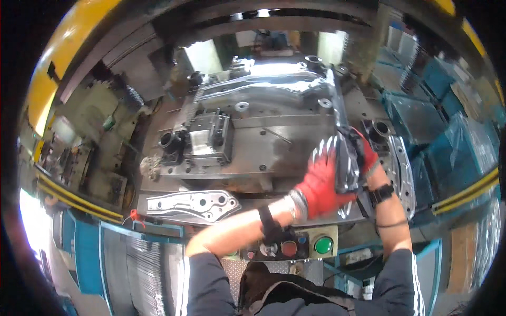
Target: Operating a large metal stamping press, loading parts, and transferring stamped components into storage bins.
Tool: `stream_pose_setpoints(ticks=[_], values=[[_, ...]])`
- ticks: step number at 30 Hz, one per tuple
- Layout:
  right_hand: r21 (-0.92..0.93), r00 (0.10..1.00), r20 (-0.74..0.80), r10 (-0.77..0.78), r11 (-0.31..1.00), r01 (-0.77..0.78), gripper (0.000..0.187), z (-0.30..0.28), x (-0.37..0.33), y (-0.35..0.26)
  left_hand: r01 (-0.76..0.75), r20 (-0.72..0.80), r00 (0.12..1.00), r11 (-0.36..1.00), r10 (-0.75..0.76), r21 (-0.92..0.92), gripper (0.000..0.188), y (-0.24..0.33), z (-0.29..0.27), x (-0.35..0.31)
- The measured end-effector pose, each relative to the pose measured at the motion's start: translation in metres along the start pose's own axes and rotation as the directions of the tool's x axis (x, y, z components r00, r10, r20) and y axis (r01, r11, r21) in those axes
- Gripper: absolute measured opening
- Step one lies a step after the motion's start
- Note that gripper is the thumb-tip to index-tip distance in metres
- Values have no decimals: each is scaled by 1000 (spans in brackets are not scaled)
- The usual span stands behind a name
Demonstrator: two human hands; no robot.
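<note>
My left hand [320, 181], in a red glove with pale fingertips, has its fingers stretched forward and spread, its palm against the left side of a dark, glossy, long piece [348, 167]. My right hand [370, 152], also red-gloved, is closed around the right side of that piece. What kind of thing the piece is does not show clearly. Just beyond it, a bright metal strip [337, 100] runs away along the die; I cannot tell whether they join. To the left lies a flat stamped metal part with holes [192, 204], on the press's front ledge.
A large stamped panel [258, 84] sits at the back of the die bed [253, 142], beside a steel block [209, 138] and guide posts [169, 142]. Another stamped part [401, 171] stands at the right. A button box [287, 249] is in front, a blue rack of sheets [103, 253] lower left.
</note>
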State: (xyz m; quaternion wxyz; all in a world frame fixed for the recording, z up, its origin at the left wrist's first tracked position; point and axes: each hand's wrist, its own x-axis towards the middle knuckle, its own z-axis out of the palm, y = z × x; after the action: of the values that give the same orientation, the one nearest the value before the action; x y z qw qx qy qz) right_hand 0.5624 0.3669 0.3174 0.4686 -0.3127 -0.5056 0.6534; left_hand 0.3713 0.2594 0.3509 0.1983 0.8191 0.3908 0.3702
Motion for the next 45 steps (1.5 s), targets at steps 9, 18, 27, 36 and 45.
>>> stream_pose_setpoints(ticks=[9,18,27,36,45], values=[[194,965,-120,235,958,-210,29,13,3,-4,52,155,893,437,-423,898,71,-184,-140,175],[-82,965,-263,4,996,-27,31,-3,10,17,187,102,887,553,-450,812,53,-201,-172,195],[226,988,-100,121,969,-96,39,2,-10,-2,-11,8,1000,305,12,952,74,-87,-191,57],[236,983,-92,157,963,-132,39,-14,-19,8,150,-19,902,271,-432,951,76,-87,-224,-208],[252,974,-88,209,950,-182,39,-20,-29,14,166,-28,721,134,-692,977,68,-191,-208,-282]])
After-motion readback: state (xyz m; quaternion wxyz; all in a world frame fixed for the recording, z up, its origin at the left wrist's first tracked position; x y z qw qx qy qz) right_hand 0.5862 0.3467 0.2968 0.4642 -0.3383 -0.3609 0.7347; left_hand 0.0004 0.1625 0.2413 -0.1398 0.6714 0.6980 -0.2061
